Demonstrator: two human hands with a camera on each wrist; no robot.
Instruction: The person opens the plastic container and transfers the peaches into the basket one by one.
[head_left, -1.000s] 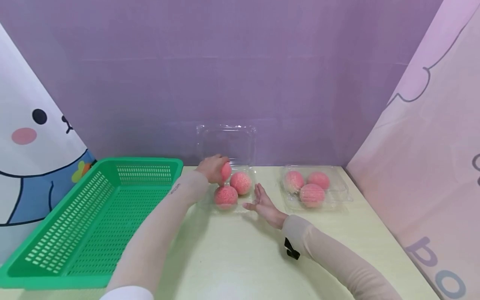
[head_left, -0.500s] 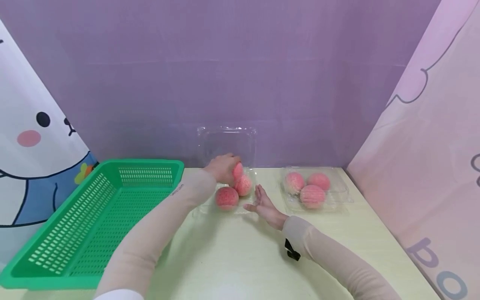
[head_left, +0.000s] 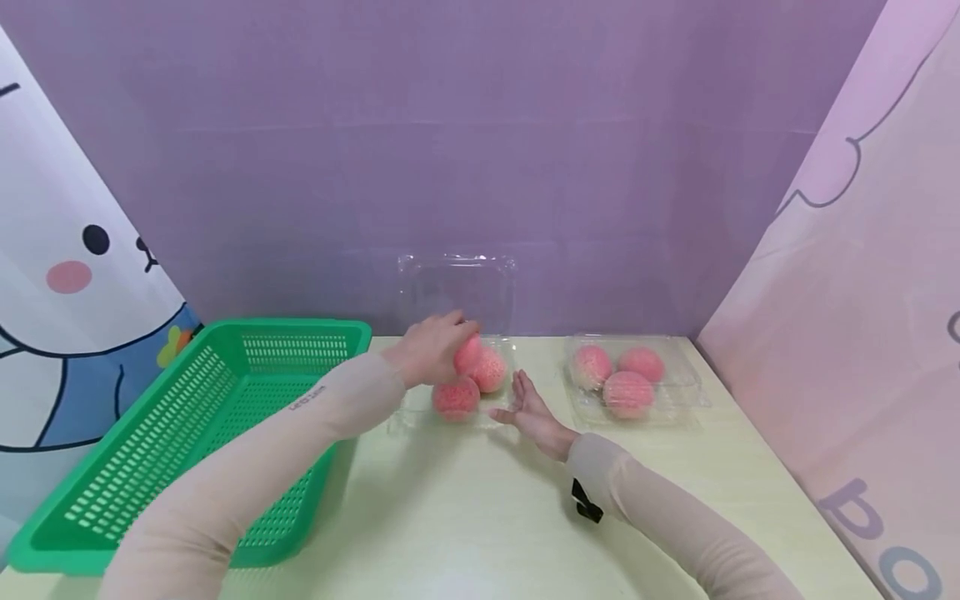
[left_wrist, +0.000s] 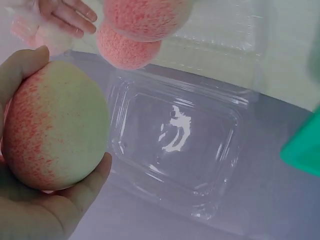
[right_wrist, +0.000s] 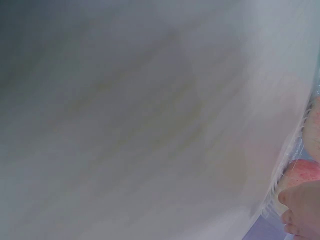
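In the head view my left hand [head_left: 431,350] grips a pink peach [head_left: 467,355] over the open clear plastic clamshell box [head_left: 411,419]. The left wrist view shows thumb and fingers curled round this peach [left_wrist: 67,125], pale on one side and speckled red on the other. Two more peaches sit in the box: one at the right [head_left: 491,372] and one at the front [head_left: 456,400]. Its lid [head_left: 456,287] stands up at the back. My right hand [head_left: 534,417] rests by the box's front right corner, fingers extended and thumb apart, with nothing in it.
To the right lies a second clear clamshell [head_left: 682,392], its lid down over three peaches. A green mesh basket [head_left: 352,333] stands at the left. A purple cloth wall [head_left: 480,167] rises behind the table [head_left: 450,517]. Blurred pale fabric fills most of the right wrist view.
With the peach in its grip, my left hand first moved right over the box, then slightly back left and down. The left forearm has swung outward to the left. My right hand stays in place.
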